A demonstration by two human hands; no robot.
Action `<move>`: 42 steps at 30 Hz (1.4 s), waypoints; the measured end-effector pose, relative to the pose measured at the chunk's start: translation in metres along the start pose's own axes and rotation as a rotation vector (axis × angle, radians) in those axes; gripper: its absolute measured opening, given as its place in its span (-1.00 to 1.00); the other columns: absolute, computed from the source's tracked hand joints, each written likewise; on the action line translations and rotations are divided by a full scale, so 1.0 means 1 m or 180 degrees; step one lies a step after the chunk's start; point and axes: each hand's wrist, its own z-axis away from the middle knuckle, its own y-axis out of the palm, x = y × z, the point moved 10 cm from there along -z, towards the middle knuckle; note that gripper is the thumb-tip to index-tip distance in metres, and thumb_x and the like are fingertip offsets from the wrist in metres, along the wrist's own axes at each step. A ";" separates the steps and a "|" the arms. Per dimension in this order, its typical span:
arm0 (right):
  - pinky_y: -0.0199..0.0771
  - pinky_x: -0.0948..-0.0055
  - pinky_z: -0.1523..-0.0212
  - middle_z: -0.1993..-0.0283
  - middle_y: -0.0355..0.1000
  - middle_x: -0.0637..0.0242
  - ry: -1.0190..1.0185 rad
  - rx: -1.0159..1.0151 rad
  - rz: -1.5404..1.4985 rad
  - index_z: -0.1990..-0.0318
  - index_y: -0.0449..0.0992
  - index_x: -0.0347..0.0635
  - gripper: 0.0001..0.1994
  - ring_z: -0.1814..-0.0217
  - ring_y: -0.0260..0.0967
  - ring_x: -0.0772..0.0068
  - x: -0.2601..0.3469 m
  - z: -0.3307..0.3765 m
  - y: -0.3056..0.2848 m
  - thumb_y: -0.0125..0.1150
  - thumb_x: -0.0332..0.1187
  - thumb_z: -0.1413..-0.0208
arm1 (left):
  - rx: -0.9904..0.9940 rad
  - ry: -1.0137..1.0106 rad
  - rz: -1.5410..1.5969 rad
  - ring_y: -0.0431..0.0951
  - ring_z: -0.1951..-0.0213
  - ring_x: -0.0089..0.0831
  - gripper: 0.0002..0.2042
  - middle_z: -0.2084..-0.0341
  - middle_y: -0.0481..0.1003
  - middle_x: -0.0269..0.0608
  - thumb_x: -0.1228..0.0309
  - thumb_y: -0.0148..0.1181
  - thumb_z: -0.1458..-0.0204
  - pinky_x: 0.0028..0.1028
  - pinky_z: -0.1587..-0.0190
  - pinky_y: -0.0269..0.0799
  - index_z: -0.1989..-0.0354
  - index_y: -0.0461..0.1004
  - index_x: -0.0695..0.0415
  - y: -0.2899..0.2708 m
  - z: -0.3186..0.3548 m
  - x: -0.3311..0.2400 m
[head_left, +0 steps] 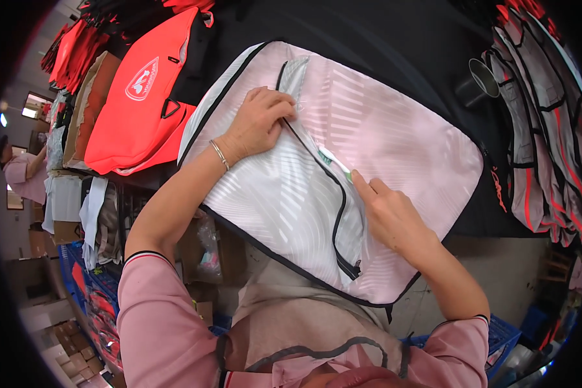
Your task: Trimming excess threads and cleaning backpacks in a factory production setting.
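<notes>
A pale pink fabric panel with faint white stripes and black piping lies flat on a black table. A black zipper curves down its middle. My left hand presses on the fabric beside the zipper's upper part, fingers bent. My right hand holds a small white and green tool, its tip against the zipper line.
An orange-red bag lies at the left on the black table. More red bags are stacked at the top left. A metal cup and a pile of grey and red pieces sit at the right. Boxes and blue crates stand below; another person is far left.
</notes>
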 end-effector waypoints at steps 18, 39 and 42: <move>0.48 0.09 0.40 0.29 0.36 0.03 -0.0067 0.0108 0.0054 -0.23 0.30 -0.22 -0.43 0.44 0.42 -0.09 0.011 0.054 0.015 0.02 -0.64 0.04 | 0.0474 0.0458 0.0236 0.48 0.28 -0.30 -0.80 0.40 0.39 -0.30 0.56 0.22 0.25 -0.35 0.40 0.48 0.40 0.42 0.05 0.018 0.055 -0.087; 0.54 0.17 0.43 0.28 0.35 0.04 0.0006 -0.0153 0.0381 -0.28 0.19 -0.44 -0.39 0.45 0.48 0.03 0.030 0.090 0.023 0.04 -0.61 0.03 | 0.0089 0.0554 0.0037 0.53 0.35 -0.27 -0.79 0.45 0.48 -0.22 0.73 0.15 0.35 -0.43 0.36 0.49 0.48 0.48 0.19 0.014 0.062 -0.080; 0.55 0.24 0.45 0.29 0.35 0.04 0.0239 0.0146 0.0363 -0.26 0.19 -0.51 -0.39 0.45 0.48 0.10 0.034 0.145 0.034 0.03 -0.61 0.04 | 0.0061 0.0474 -0.0038 0.54 0.35 -0.29 -0.78 0.45 0.49 -0.21 0.74 0.14 0.35 -0.44 0.36 0.50 0.48 0.49 0.19 0.011 0.065 -0.082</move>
